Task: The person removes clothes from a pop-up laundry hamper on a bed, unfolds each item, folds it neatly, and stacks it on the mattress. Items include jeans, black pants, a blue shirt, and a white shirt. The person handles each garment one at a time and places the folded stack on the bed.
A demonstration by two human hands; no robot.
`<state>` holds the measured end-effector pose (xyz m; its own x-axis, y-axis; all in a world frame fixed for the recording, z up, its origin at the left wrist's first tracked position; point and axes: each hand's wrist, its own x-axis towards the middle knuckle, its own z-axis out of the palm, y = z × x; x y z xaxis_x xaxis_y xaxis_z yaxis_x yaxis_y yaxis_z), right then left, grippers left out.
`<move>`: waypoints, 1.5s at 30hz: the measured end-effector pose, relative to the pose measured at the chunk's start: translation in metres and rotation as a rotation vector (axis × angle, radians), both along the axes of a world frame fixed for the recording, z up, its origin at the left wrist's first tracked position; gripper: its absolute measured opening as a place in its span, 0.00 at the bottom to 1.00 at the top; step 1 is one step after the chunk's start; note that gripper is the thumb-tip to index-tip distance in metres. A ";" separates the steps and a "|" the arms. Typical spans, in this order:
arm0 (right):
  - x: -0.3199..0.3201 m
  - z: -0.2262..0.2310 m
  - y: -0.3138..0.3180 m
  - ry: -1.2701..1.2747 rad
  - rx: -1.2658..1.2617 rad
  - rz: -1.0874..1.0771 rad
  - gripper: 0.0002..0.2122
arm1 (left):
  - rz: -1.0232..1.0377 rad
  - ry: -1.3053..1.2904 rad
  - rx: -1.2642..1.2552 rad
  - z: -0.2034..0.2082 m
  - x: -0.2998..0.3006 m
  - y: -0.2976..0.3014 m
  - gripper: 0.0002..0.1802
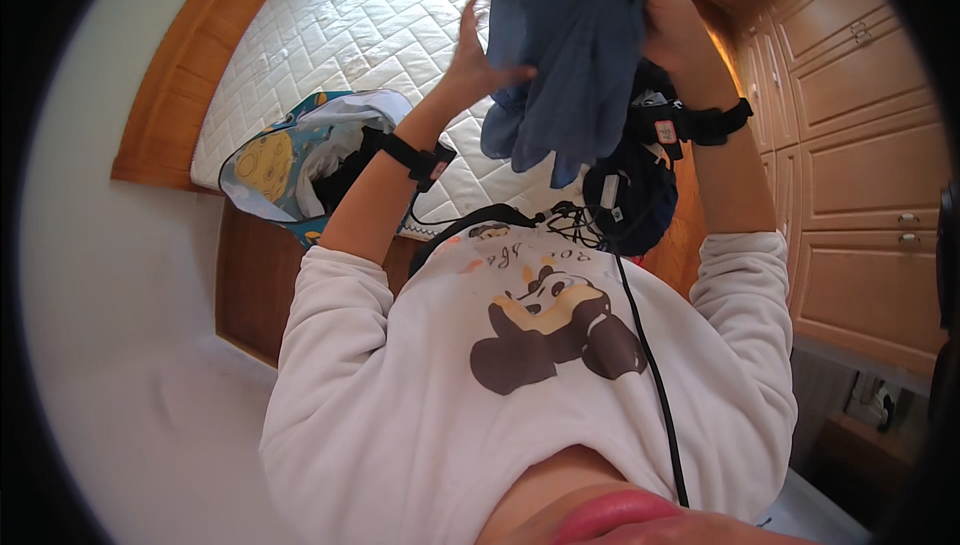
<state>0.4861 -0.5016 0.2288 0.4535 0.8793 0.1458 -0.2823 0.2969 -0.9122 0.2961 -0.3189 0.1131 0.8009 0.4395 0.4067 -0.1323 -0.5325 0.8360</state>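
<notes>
A grey-blue cloth garment [570, 65] hangs in loose folds in front of me at the top of the head view. What kind of garment it is, I cannot tell. My right hand [675, 30] grips its upper right side, with some fingers hidden behind the fabric. At its left side is my left hand [478, 67], fingers spread, the thumb reaching to the cloth's edge. Below and left of that hand, an open patterned bag [262, 170] holds grey and black cloth.
Under the garment lies a bed with a white quilted mattress [310, 40] and a wooden headboard [185, 75]. Dark clothing [640, 190] is heaped at the right, by black cables [580, 220]. Wooden cabinets [870, 165] line the right side; a pale wall [90, 195] stands at the left.
</notes>
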 end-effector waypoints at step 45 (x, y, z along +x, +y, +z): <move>-0.006 -0.097 0.062 0.215 -0.271 -0.378 0.10 | 0.000 -0.011 -0.327 -0.094 0.035 0.091 0.34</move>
<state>0.4797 -0.4395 0.1315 0.7420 0.6410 -0.1964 -0.3904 0.1749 -0.9039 0.3314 -0.2282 0.0194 0.7971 0.5483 0.2529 -0.1425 -0.2363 0.9612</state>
